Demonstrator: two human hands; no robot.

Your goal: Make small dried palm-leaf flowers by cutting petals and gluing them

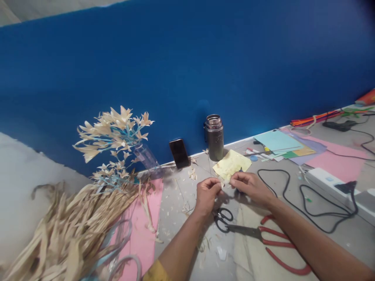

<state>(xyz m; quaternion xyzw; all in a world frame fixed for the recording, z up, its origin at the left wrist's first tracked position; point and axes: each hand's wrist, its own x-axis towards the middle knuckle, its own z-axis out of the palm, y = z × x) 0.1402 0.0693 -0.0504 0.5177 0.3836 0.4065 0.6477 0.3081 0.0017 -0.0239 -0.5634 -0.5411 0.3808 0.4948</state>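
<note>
Both hands up over the grey desk (177,177), fingertips near each other, gap between. Left hand (207,194): thumb-and-finger grip closed on a small, pale, thin scrap (222,185), which sticks out at the fingertips on the side facing the right hand. Right hand (248,185): fingertips drawn together just across from the scrap; can't tell if its grip holds anything, too small and blurred. Crumpled pale-yellow paper sheet (231,163) lies just beyond both hands, dark metal open-topped bottle (216,145) behind it. Black-handled scissors (222,219) nearer the wearer, below the hands; large red-handled metal shears (257,233) beside them, partly under the right forearm. Pale shavings scattered left of the left hand.
</note>
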